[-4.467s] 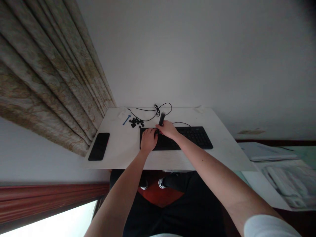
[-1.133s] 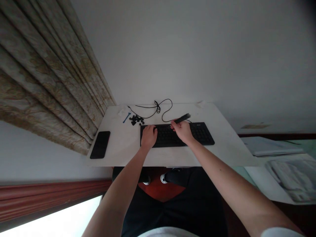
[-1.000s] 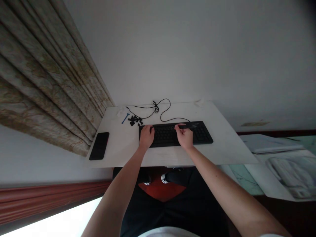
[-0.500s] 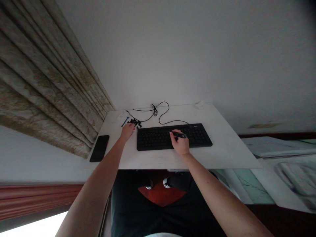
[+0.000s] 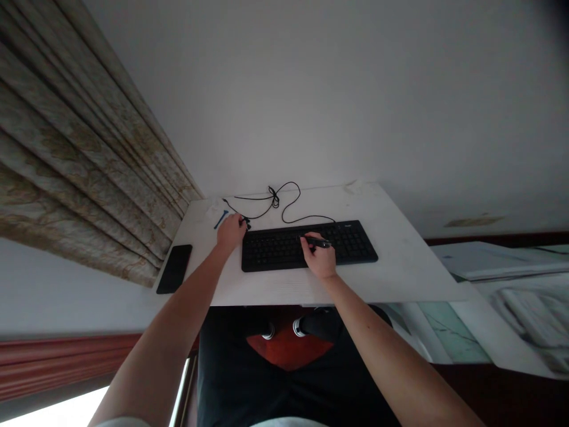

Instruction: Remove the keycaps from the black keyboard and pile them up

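My left hand (image 5: 232, 231) is over a pile of small black pieces (image 5: 247, 223) that look like keycaps, left of the keyboard's far corner. Its fingers are curled together and hide most of the pile; what is between them is too small to make out. My right hand (image 5: 320, 256) is closed around a black pen-like tool (image 5: 319, 242), held nearly level above the black keyboard (image 5: 271, 252). The hand covers some of the keys right of the middle. Just beyond my left hand lies a thin blue tool (image 5: 221, 219).
A black phone (image 5: 175, 269) lies at the left edge of the white table (image 5: 400, 279). The keyboard's cable (image 5: 284, 220) loops along the back near the wall. Patterned curtains (image 5: 102, 154) hang on the left; papers (image 5: 484, 261) are stacked at the right.
My left hand has moved forward and right, over more of the black pieces. My right hand keeps its place on the keyboard with the tool. The view has shifted slightly.
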Tool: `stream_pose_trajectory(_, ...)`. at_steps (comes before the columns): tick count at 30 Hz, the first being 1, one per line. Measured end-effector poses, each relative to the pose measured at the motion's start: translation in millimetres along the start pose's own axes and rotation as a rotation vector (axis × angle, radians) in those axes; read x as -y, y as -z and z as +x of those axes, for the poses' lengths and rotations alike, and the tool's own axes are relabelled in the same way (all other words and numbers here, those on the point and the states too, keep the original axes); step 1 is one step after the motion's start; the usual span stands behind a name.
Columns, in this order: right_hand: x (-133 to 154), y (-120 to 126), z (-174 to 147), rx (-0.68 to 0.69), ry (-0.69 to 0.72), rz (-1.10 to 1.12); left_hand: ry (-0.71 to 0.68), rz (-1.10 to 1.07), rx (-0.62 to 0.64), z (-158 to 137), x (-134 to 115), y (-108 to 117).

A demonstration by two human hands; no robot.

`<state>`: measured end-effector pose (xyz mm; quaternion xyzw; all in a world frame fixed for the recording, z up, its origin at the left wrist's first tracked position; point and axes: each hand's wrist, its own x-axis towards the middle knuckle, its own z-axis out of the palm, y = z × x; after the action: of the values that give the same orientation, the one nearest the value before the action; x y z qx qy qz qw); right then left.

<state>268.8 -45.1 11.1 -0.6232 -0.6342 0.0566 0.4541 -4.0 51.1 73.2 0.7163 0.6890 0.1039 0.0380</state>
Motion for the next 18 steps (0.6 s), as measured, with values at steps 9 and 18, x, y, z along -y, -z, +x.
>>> stream_pose_trajectory(9,7,5,1,-0.020,-0.056,0.011,-0.299,-0.175,-0.054,-64,-68,-48)
stream_pose_trajectory(18,7,6,2,-0.008,-0.108,0.041,-0.245,-0.218,-0.106,-64,-65,-57)
